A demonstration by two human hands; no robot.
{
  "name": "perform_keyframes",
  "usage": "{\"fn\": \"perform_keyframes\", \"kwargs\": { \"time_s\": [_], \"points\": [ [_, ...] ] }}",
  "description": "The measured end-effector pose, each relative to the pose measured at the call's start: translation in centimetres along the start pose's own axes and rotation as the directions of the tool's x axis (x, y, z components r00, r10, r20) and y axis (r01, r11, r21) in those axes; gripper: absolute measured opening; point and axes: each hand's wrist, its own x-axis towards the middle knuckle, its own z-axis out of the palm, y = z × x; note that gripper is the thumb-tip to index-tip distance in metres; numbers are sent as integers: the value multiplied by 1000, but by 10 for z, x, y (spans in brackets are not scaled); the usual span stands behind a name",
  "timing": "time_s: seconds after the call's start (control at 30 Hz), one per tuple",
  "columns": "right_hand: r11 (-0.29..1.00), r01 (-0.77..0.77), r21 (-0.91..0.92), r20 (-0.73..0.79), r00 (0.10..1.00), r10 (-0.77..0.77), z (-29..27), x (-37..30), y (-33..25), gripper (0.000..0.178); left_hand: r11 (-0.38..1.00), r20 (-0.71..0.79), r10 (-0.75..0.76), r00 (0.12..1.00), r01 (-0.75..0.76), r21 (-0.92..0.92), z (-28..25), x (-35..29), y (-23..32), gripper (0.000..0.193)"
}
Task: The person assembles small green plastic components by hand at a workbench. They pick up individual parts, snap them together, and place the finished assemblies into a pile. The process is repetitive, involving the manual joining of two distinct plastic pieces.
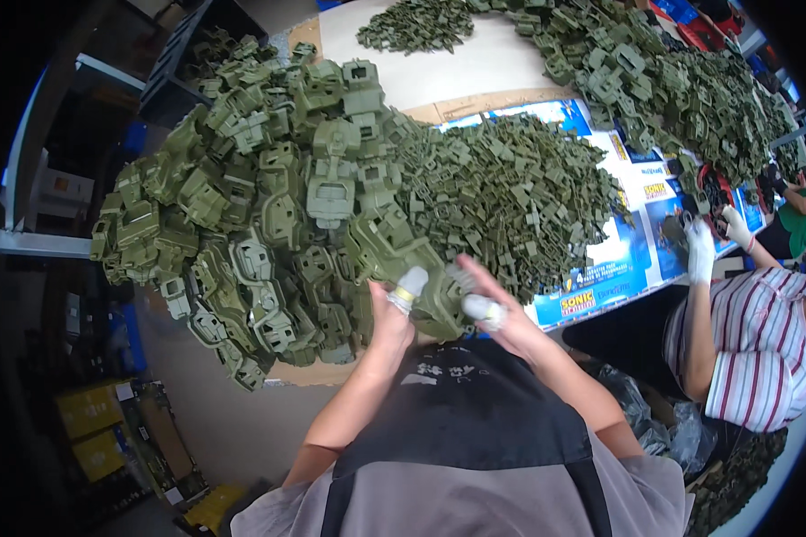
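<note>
A long olive-green moulded plastic shell [386,243] with square openings lies tilted at the table's front edge, just before my apron. My left hand [392,313] grips its near side, the thumb in a white finger cover on top and the other fingers hidden. My right hand [501,315] is beside the shell's right end, fingers stretched and apart, slightly blurred, with white covers on some fingertips. Whether it touches the shell I cannot tell. Stacked rows of similar green shells [331,192] rise to the left, and a heap of small green parts [510,192] spreads to the right.
More green parts [681,98] pile up at the far right, and a smaller heap [416,24] lies at the back. A dark crate [184,67] stands back left. At right, a co-worker's gloved hand [699,251] works at the table. Yellow boxes [94,430] are low left.
</note>
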Motion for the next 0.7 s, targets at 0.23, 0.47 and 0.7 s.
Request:
{"fn": "perform_keyframes", "kwargs": {
  "time_s": [0.23, 0.47, 0.7],
  "points": [
    [681, 145, -718, 11, 980, -198, -36, -4, -16, 72, 434, 364, 439, 821, -549, 715, 21, -13, 60, 91],
    [112, 249, -962, 248, 968, -24, -30, -41, -19, 51, 119, 552, -688, 472, -677, 726, 38, -12, 42, 85],
    [234, 112, -966, 163, 964, 212, -42, -52, -4, 56, 150, 517, -700, 494, -606, 781, 26, -27, 29, 70]
  ]
}}
